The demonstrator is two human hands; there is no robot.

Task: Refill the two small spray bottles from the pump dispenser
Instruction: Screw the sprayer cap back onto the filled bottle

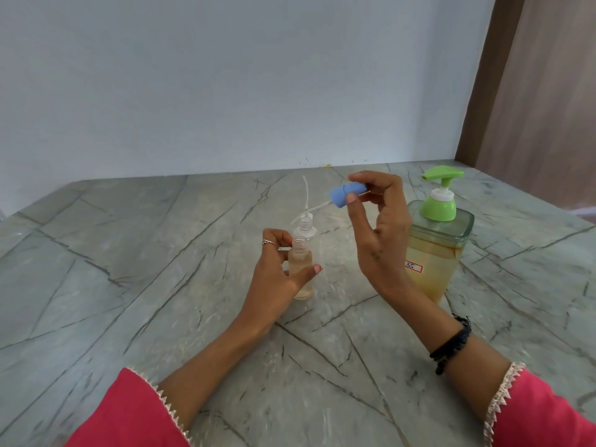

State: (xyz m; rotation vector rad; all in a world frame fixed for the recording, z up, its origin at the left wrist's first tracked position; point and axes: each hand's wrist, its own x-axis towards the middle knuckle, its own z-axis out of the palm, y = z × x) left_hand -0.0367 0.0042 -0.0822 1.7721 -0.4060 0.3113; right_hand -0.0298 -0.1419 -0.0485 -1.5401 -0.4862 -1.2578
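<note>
Veined stone table [129, 253] (clear plastic bottles [301, 262])

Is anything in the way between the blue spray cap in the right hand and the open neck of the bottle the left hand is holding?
Nothing visible. The cap is held up in the right hand, above and right of the bottle the left hand grips; its neck is open and uncovered.

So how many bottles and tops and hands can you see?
Small spray bottles: 2
Pump dispenser: 1
Blue spray top: 1
Hands: 2, left hand, right hand
Total: 6
</note>
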